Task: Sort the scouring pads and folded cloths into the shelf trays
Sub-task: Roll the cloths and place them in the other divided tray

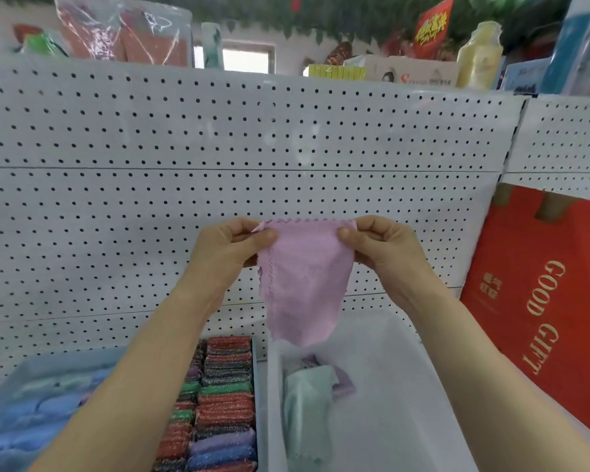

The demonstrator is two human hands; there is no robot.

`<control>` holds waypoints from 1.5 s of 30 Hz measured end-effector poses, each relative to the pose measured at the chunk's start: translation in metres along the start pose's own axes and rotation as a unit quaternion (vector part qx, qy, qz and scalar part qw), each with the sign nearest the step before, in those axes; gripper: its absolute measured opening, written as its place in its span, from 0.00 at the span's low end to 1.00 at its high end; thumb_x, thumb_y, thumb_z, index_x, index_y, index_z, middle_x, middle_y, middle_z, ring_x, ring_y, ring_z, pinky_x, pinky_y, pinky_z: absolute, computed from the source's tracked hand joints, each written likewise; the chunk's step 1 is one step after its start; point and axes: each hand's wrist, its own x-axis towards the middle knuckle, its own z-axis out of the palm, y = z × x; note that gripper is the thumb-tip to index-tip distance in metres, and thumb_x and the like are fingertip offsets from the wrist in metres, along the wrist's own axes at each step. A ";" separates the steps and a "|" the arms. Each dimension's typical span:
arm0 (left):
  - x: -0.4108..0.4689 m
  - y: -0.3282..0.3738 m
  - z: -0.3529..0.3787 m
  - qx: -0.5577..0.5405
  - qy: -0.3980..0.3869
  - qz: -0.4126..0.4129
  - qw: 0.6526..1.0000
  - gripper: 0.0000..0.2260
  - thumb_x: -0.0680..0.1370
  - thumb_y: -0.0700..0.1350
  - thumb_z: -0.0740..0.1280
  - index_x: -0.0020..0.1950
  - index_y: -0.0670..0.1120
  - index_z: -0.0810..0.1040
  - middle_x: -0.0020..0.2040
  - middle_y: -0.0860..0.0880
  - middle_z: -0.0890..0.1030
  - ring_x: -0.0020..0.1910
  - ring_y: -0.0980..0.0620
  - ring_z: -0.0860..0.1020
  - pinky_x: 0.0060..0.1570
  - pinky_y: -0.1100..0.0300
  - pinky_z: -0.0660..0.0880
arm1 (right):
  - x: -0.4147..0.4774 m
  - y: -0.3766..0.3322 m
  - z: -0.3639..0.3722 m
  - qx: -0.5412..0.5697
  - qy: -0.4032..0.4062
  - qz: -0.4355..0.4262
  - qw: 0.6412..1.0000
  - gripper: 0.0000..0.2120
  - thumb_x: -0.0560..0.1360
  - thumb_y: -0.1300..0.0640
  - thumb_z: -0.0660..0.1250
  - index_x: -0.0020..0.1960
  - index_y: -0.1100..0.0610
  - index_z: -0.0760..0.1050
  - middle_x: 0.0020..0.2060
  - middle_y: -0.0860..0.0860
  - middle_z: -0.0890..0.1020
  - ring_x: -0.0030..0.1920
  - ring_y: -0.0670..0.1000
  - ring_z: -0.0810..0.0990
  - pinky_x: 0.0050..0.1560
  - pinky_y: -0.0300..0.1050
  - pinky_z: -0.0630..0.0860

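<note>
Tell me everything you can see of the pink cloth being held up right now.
The pale pink, soft-looking fabric cloth has zigzag-cut edges along its top and left side. It hangs before the white perforated back panel, top edge stretched between both hands: the left hand pinches one upper corner, the right hand the other. It narrows downward; its lower tip hangs over the far end of the white plastic tray.

at three o'clock, the red box [542, 301] reads "good gift" in gold letters running down its face; the small gold characters beside them are too tiny to read. up at one o'clock, the red sign [433, 27] has yellow characters, blurred.
</note>
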 end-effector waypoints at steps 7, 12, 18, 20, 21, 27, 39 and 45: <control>-0.006 0.028 -0.005 -0.038 0.015 0.054 0.998 0.05 0.74 0.41 0.73 0.49 0.44 0.86 0.44 0.45 0.86 0.42 0.51 0.82 0.49 0.55 0.80 | 0.004 -0.019 0.005 0.063 -0.041 -0.038 0.996 0.03 0.67 0.58 0.75 0.41 0.54 0.84 0.39 0.54 0.85 0.42 0.53 0.82 0.53 0.50 0.79; -0.008 0.048 -0.002 -0.110 -0.036 0.068 0.991 0.09 0.67 0.45 0.72 0.45 0.44 0.83 0.36 0.50 0.82 0.34 0.56 0.79 0.35 0.66 0.75 | 0.009 -0.027 0.015 0.149 -0.129 -0.020 0.980 0.04 0.71 0.57 0.72 0.45 0.55 0.82 0.39 0.49 0.83 0.38 0.47 0.80 0.39 0.40 0.77; -0.001 0.037 0.008 -0.092 -0.101 0.070 0.988 0.05 0.69 0.46 0.73 0.43 0.48 0.82 0.40 0.46 0.83 0.39 0.52 0.79 0.41 0.63 0.76 | 0.009 -0.013 0.046 0.210 -0.178 0.020 0.961 0.08 0.71 0.56 0.74 0.48 0.56 0.80 0.49 0.56 0.83 0.50 0.57 0.80 0.54 0.54 0.77; 0.001 0.033 0.008 -0.080 -0.098 0.065 0.990 0.09 0.70 0.47 0.74 0.46 0.44 0.83 0.46 0.44 0.84 0.46 0.50 0.81 0.51 0.57 0.77 | 0.007 -0.010 0.053 0.217 -0.180 0.016 0.959 0.05 0.71 0.57 0.74 0.46 0.56 0.81 0.51 0.58 0.83 0.51 0.59 0.81 0.56 0.56 0.79; 0.003 0.031 0.008 -0.073 -0.097 0.055 0.991 0.10 0.70 0.47 0.75 0.46 0.43 0.83 0.51 0.44 0.85 0.52 0.50 0.81 0.58 0.53 0.76 | 0.006 -0.009 0.056 0.218 -0.175 0.017 0.960 0.03 0.71 0.59 0.72 0.45 0.56 0.82 0.50 0.57 0.84 0.49 0.57 0.83 0.53 0.54 0.80; 0.007 0.024 0.008 -0.087 -0.131 -0.007 0.988 0.11 0.67 0.49 0.80 0.45 0.47 0.84 0.60 0.50 0.83 0.63 0.51 0.78 0.66 0.50 0.71 | 0.001 0.000 0.069 0.252 -0.175 0.055 0.950 0.08 0.74 0.60 0.67 0.50 0.57 0.83 0.47 0.56 0.84 0.46 0.55 0.82 0.55 0.53 0.80; 0.003 0.038 0.011 0.094 -0.072 -0.023 0.993 0.11 0.72 0.47 0.76 0.47 0.42 0.81 0.41 0.47 0.85 0.40 0.52 0.84 0.39 0.62 0.81 | 0.004 0.018 0.065 0.170 -0.057 0.055 0.982 0.15 0.68 0.57 0.76 0.53 0.58 0.79 0.54 0.63 0.81 0.52 0.59 0.81 0.55 0.54 0.77; 0.023 0.041 0.005 0.063 -0.033 -0.044 0.996 0.04 0.75 0.42 0.74 0.43 0.45 0.80 0.36 0.49 0.83 0.35 0.54 0.81 0.37 0.59 0.81 | -0.026 0.067 0.053 -0.011 -0.220 0.163 0.962 0.20 0.71 0.57 0.77 0.60 0.62 0.79 0.55 0.57 0.85 0.55 0.56 0.83 0.61 0.57 0.78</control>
